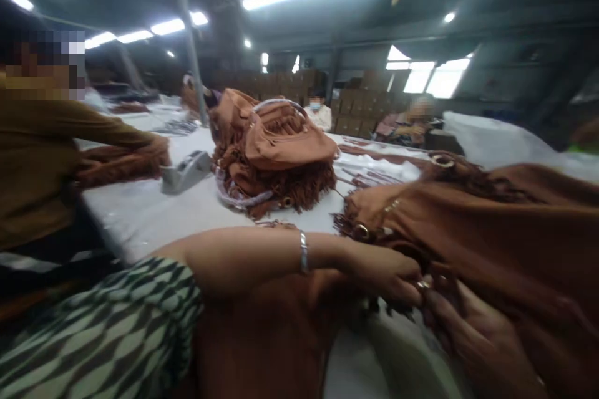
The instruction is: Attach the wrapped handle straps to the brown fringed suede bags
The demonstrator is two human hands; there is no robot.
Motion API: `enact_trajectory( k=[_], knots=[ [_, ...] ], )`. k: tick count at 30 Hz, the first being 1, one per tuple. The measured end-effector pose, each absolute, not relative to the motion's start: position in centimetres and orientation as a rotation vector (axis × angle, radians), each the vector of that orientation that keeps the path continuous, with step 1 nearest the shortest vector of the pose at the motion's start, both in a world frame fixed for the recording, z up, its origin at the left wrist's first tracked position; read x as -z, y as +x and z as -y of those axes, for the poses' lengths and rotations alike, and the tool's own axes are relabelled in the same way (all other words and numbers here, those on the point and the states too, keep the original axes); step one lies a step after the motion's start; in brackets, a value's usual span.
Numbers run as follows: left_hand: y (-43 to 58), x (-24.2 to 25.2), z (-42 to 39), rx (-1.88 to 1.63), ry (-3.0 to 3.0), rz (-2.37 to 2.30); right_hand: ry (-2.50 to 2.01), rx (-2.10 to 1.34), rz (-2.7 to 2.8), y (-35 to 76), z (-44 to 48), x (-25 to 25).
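Observation:
My left hand (386, 271), with a silver bracelet on its wrist, reaches across to the right, its fingers closed at a small shiny metal piece (423, 285). Close against it, my right hand (477, 324) has its fingers bent around the same spot, on dark brown material. What each pinches is too small and blurred to name. A large brown fringed leather bag (468, 218) lies beneath and beside both hands, with gold-coloured rings near its edge. More brown leather (266, 330) hangs below my left forearm.
A pile of brown fringed bags (290, 143) stands on the white table (154, 218). Left of it is a grey tape dispenser (186, 171). A person in a brown top (37, 149) works at the left. Other people, stacked boxes (360, 106) and white plastic (496, 137) are farther back.

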State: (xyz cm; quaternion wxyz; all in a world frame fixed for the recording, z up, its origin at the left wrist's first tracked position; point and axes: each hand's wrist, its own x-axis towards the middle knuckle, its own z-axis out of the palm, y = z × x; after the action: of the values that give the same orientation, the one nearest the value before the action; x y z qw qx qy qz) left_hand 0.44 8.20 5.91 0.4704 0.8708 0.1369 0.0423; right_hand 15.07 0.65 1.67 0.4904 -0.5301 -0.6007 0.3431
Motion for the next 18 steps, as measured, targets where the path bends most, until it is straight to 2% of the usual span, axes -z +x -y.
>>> enact_trajectory(
  k=[3,10,18],
  knots=[
    [-1.3,-4.4,-9.3,-0.062,2.059,-0.257,-1.36,-0.949,1.331,14.8,1.4,-1.9],
    [-1.4,-0.4,-8.9,-0.331,1.766,-0.228,-1.298,-1.17,1.276,14.9,0.5,-1.6],
    [-1.9,-0.5,-9.7,-0.317,1.387,-0.257,-1.351,-1.117,1.196,15.1,0.1,-1.4]
  ],
)
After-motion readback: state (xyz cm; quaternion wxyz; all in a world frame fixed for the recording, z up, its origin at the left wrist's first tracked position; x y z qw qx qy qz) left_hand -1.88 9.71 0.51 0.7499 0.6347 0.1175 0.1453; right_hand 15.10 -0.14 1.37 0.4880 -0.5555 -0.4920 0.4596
